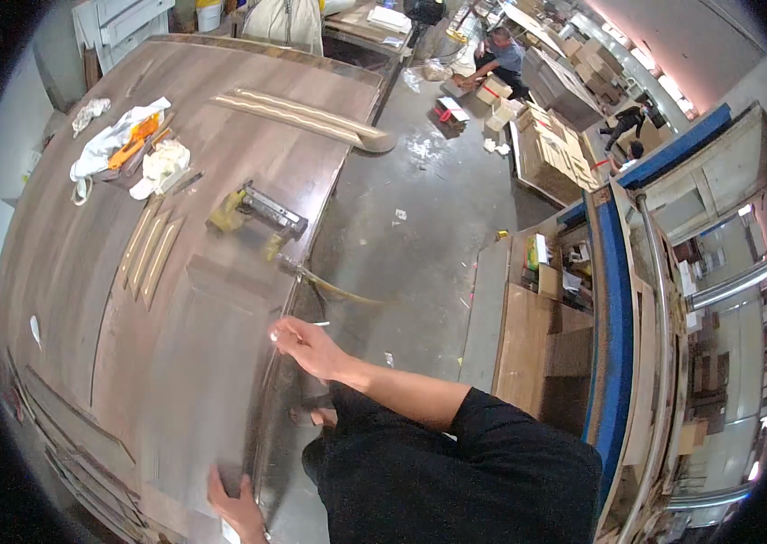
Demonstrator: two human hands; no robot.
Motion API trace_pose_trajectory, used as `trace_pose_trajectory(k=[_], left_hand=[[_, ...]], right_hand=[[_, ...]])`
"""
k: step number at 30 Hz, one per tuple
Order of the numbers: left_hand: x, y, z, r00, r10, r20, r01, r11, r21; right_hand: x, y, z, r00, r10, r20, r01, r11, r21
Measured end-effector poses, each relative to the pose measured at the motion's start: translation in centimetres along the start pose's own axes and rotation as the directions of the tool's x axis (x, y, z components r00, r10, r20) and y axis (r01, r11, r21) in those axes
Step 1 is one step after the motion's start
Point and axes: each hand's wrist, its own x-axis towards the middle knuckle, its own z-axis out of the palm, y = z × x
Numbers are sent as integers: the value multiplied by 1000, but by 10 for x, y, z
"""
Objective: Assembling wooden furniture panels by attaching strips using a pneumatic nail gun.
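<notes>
Workbench (84,272) panel (193,381) lies lengthwise, near-far.

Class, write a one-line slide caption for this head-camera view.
Person's left hand and right hand rest on the near edge of a large brown wood panel, a nail gun lying farther up.

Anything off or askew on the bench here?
Mild clutter only. A nail gun lies tilted near the wooden worktop edge, its hose hanging over the side. Crumpled rags sit at the far left. No visible spill or damage.
</notes>
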Motion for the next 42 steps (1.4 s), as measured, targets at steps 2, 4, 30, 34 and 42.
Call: trace_pose_trajectory(k=[2,4,30,34,42], left_hand=[[0,9,0,971,221,86,-228,971,74],[0,6,7,965,247,93,-254,964,78],[13,6,52,959,279,-51,-262,940,220],[12,9,55,958,282,-59,-258,931,257],[18,10,57,961,267,-77,-234,926,295]], right_hand=[[-4,-9,-7,996,57,-68,-62,995,-77],[-5,-18,-13,985,119,-124,-135,982,-132],[48,55,-32,951,192,-243,-272,892,-360],[52,62,-38,967,153,-201,-229,868,-441],[54,50,-39,948,275,-159,-314,894,-321]])
